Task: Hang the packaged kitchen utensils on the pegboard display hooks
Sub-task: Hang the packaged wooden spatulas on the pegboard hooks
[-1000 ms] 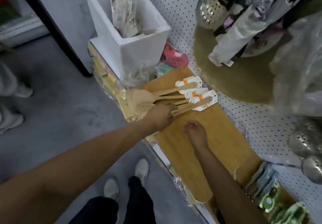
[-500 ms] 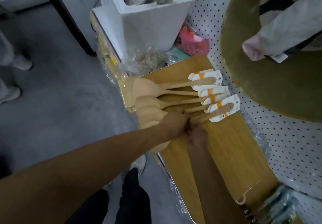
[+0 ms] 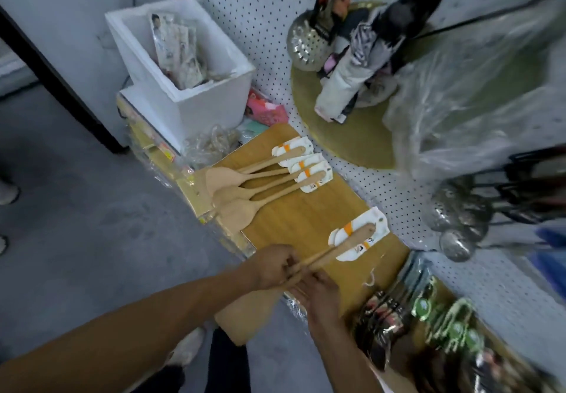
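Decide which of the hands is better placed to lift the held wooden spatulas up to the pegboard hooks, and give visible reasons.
Right, probably. The right hand lies on the pegboard side, below the wooden spatulas, whose carded ends point at the board. The left hand grips the handles from the aisle side and would have to cross over.

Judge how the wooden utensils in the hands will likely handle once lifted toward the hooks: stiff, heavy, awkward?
The held utensils look like solid wood with straight handles, so probably stiff. They seem slim, so likely light. The white cards banded at their far ends may flap or twist. Left hand and right hand grip near the blades, so the tips could wobble.
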Available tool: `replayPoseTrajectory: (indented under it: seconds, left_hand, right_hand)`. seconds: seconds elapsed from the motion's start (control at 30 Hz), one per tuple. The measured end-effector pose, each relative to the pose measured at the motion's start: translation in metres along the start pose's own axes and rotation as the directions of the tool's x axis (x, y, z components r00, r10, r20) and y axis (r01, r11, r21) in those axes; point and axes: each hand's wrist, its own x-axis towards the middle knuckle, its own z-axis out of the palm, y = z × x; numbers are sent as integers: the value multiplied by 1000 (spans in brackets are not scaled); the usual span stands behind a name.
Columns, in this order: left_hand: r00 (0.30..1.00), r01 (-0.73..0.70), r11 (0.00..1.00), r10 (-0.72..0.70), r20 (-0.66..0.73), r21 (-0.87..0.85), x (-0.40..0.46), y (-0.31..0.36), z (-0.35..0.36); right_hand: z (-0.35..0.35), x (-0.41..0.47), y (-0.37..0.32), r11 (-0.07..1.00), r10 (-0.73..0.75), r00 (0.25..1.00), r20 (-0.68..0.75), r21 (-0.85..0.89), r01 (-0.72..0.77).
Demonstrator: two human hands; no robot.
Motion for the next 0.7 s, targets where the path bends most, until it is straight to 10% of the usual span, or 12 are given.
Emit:
replayPoseTrajectory:
  seconds: [0.7]
  left_hand:
    - [896, -373, 909, 405, 184, -187, -177, 242, 55]
  right_hand:
    - [-164, -309, 1, 838, -495, 795, -351, 50, 543]
